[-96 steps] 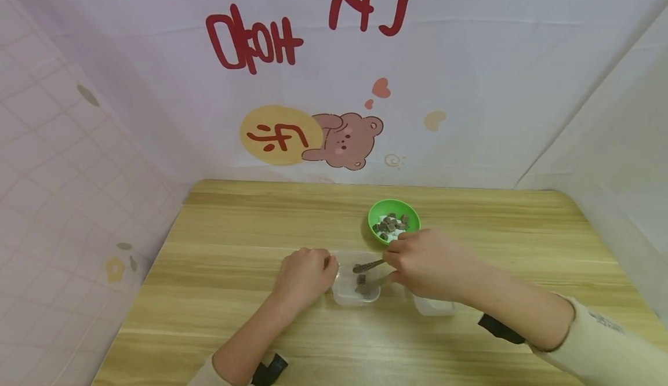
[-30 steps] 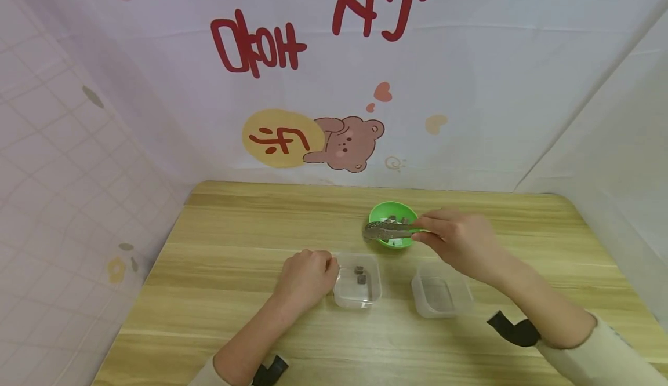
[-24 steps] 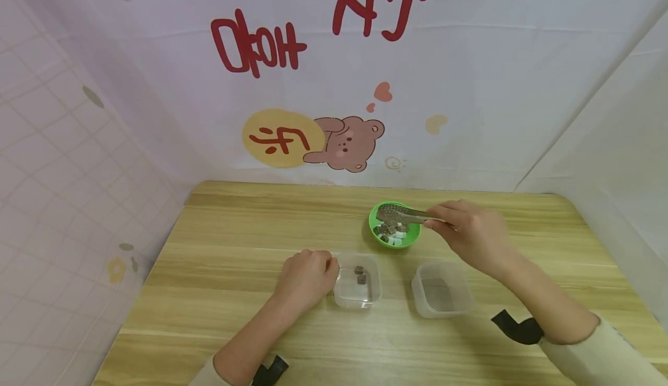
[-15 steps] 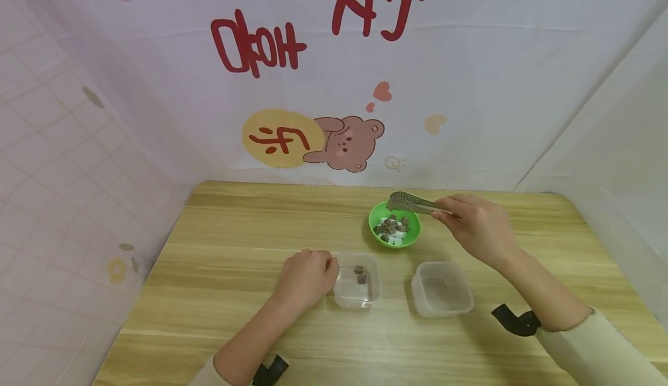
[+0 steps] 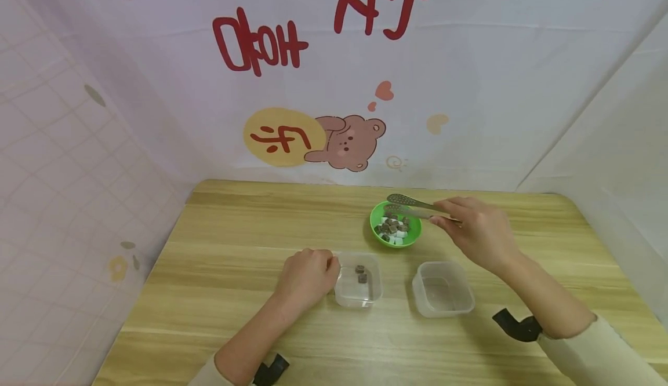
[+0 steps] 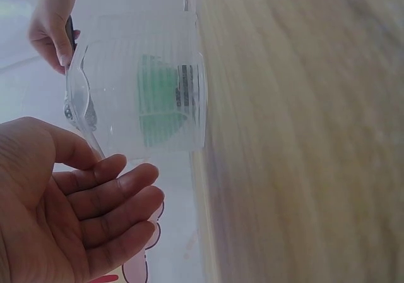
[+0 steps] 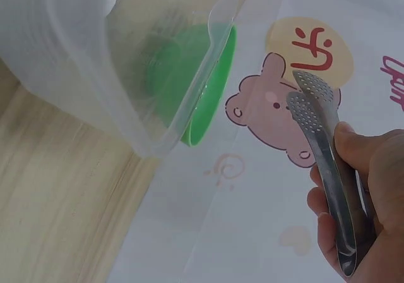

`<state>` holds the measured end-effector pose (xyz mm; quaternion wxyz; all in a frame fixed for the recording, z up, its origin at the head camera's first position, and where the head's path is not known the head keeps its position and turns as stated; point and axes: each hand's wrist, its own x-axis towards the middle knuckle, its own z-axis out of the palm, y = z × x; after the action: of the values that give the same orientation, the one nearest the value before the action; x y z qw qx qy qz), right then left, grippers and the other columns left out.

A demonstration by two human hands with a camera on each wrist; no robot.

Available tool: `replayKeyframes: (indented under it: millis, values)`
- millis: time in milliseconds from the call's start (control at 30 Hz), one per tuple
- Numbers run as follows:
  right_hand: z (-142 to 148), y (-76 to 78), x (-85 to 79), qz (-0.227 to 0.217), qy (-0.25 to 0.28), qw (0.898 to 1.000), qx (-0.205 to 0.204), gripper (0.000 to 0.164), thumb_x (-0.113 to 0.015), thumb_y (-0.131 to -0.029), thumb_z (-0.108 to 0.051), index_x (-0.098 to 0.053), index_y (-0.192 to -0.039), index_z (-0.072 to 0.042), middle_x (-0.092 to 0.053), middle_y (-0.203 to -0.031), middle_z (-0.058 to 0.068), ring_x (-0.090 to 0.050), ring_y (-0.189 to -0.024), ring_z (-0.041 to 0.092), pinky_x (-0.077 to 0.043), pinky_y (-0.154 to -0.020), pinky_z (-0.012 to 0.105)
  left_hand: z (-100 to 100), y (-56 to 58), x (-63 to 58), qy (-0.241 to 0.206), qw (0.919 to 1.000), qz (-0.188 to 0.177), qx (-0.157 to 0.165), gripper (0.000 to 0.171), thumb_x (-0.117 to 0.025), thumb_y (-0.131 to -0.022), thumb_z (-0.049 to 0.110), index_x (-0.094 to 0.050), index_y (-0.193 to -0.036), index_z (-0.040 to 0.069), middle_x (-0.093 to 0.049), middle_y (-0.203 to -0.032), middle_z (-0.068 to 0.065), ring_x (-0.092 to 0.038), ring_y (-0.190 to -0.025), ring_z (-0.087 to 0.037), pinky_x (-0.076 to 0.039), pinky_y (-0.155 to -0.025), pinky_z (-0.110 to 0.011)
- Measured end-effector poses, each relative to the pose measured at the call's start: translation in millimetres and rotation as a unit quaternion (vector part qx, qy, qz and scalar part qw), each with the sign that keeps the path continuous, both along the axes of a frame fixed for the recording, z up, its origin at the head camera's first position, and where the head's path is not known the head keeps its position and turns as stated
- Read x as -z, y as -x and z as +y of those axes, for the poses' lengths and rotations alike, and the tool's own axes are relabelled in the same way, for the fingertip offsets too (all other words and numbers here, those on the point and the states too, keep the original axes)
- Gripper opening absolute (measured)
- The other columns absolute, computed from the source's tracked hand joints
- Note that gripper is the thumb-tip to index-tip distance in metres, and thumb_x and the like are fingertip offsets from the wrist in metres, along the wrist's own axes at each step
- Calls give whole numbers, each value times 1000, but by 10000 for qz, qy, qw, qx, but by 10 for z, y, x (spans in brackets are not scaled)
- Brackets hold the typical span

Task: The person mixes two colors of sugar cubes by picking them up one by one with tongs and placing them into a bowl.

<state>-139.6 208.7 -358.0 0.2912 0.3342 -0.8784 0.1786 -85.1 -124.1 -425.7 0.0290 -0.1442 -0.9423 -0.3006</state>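
My right hand (image 5: 477, 229) grips metal tongs (image 5: 409, 201) with perforated tips, above the far side of a green bowl (image 5: 416, 236). The tongs' arms stand a little apart, and I see nothing between the tips in the right wrist view. Brown cubes (image 5: 390, 228) and white pieces lie in the bowl. My left hand (image 5: 307, 279) pinches the rim of a clear plastic container (image 6: 104, 49) between thumb and forefinger, the other fingers loosely bent beside it. Two brown cubes (image 5: 362, 279) rest on that container's floor.
A second clear container (image 5: 442, 289) stands to the right on the wooden table (image 5: 250, 218). A white cloth with a printed bear (image 5: 348, 142) hangs behind the table's far edge. Light cloth panels flank both sides.
From the left container, my right hand has moved the tongs to the bowl, then raised them towards its far right side. Their arms have since spread wider. My left hand stays put.
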Motion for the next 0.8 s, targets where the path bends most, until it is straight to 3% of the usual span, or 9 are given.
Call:
replayKeyframes:
  millis: [167, 233, 300, 400, 467, 533, 633, 800]
  values:
    - [-43, -56, -42, 16, -62, 9999, -129, 37, -91, -74, -8, -79, -108, -3, -78, -99, 12, -73, -70, 24, -53, -52, 39, 1, -5, -7, -12, 10000, -27, 6, 47, -57, -100, 15, -42, -56, 20, -33, -47, 12, -31, -43, -4, -29, -44, -26]
    - [-68, -85, -64, 26, -75, 9996, -268, 34, -89, -79, -12, -79, -110, -3, -78, -100, 11, -74, -73, 25, -54, -54, 40, 1, -4, -11, 2, 10000, -29, 3, 47, -57, -100, 16, -42, -56, 20, -33, -48, 12, -31, -43, -4, -29, -44, -26]
    - [-103, -114, -84, 83, -115, 9990, -421, 31, -83, -91, -25, -78, -111, -3, -78, -101, 10, -74, -77, 26, -55, -57, 41, 1, -1, -10, 27, 10000, -32, -1, 47, -57, -100, 16, -43, -56, 20, -34, -48, 12, -32, -43, -5, -30, -44, -27]
    - [-174, -161, -112, 135, -176, 9977, -639, 45, -63, -104, -44, -78, -111, -3, -78, -100, 8, -74, -78, 25, -55, -58, 40, 0, 3, -7, 38, 10000, -36, -6, 47, -57, -100, 16, -43, -56, 20, -34, -47, 12, -32, -43, -5, -30, -44, -27]
    - [-226, -192, -127, 181, -245, 9967, -748, 55, -52, -107, -50, -79, -110, -2, -78, -100, 7, -74, -76, 24, -55, -58, 39, -1, 3, -7, 27, 10000, -50, 4, 47, -57, -100, 16, -43, -56, 20, -35, -47, 13, -32, -43, -4, -30, -44, -27]
    - [-277, -225, -138, 195, -306, 9955, -871, 56, -49, -108, -51, -79, -109, -3, -78, -99, 7, -75, -75, 22, -56, -58, 38, -2, 1, -9, 16, 10000, -54, 11, 47, -57, -100, 16, -43, -56, 20, -35, -47, 13, -32, -43, -4, -30, -44, -27]
    - [-335, -271, -148, 213, -432, 9934, -1045, 53, -52, -108, -48, -79, -108, -3, -77, -99, 5, -75, -76, 20, -58, -61, 37, -2, -2, -9, 15, 10000, -61, 17, 47, -57, -101, 16, -43, -56, 20, -35, -47, 13, -31, -43, -4, -30, -44, -27]
    - [-405, -331, -148, 169, -750, 9885, -1300, 30, -77, -95, -30, -78, -108, -3, -76, -98, 4, -74, -77, 17, -58, -62, 33, 0, -5, -6, 41, 10000, -84, 7, 46, -56, -100, 17, -44, -56, 21, -35, -47, 13, -32, -43, -3, -31, -44, -27]
